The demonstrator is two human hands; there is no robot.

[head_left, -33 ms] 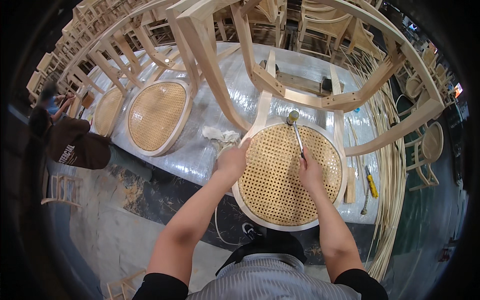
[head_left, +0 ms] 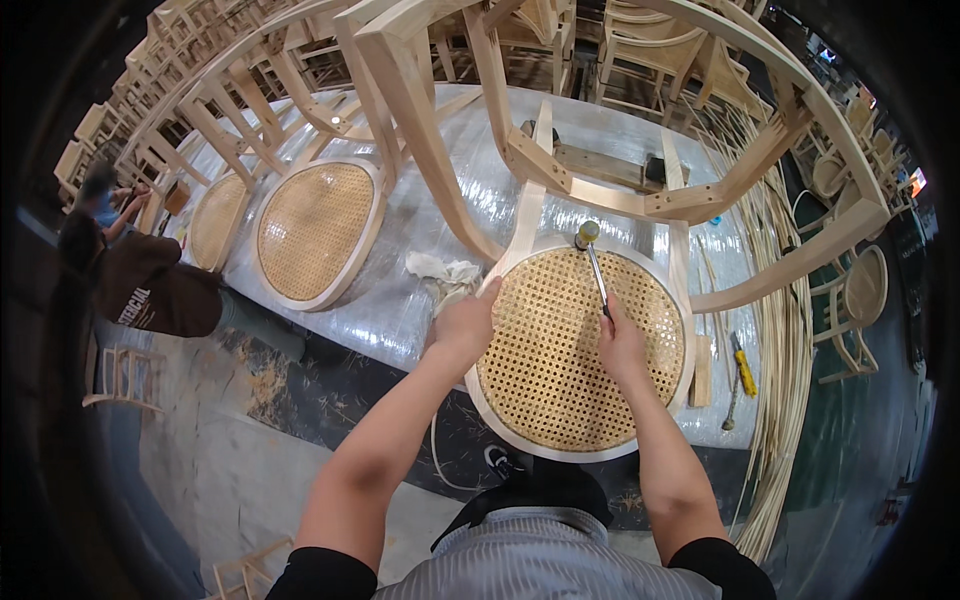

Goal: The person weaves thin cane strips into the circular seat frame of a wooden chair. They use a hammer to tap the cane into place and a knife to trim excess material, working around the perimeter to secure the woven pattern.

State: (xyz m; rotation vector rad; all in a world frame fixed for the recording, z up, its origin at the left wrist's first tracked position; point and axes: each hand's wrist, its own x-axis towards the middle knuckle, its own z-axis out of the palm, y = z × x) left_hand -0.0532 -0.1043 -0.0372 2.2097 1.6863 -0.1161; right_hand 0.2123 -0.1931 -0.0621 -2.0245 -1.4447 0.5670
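Observation:
A chair frame of pale wood lies with its round woven cane seat (head_left: 570,385) facing me and its legs stretching away over the table. At the seat's left rim, my left hand (head_left: 465,325) grips the edge, one finger stretched along the wood. My right hand (head_left: 622,347) is closed round the handle of a small hammer (head_left: 597,268) with a metal shaft and a yellowish face. Its head rests at or just over the far rim of the seat, where cane meets wood; contact cannot be told. A crumpled white cloth (head_left: 443,272) lies beside my left hand.
Another cane-seated chair (head_left: 315,235) stands to the left on the film-covered table (head_left: 350,335). A yellow-handled tool (head_left: 744,372) and a bundle of long cane strips (head_left: 785,400) lie at the right. A co-worker in a dark top (head_left: 155,285) is at the far left.

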